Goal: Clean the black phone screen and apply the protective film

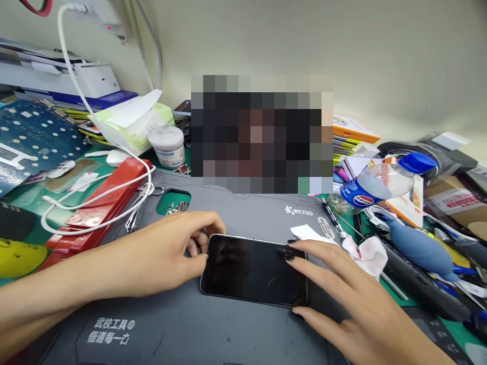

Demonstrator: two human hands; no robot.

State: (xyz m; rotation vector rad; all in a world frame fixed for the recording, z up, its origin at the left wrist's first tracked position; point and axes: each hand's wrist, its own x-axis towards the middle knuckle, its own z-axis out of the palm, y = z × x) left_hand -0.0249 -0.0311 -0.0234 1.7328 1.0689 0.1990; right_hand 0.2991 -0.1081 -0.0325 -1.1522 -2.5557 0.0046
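- In the head view, a slim black-glass smartphone (247,271) with rounded corners and a thin silvery rim lies crosswise in front of me, over the smooth dark grey work mat (198,324).
- Its glossy face is dark, with dim reflections on the left half and a faint curved streak toward the right; the silvery rim shows best along the far edge.
- My left hand (171,248) is closed on the left end, thumb at the short edge, forefinger at the far corner, the other fingers curled.
- My right hand (353,294) spans the right end, thumb at the near edge, two dark-nailed fingertips by the far edge. I cannot tell how firmly either hand presses.
- My hands are apart from each other, the smartphone between them.
- A flat white paper scrap (310,233) lies just beyond my right fingers; the green-topped bench (456,332) shows past the mat.
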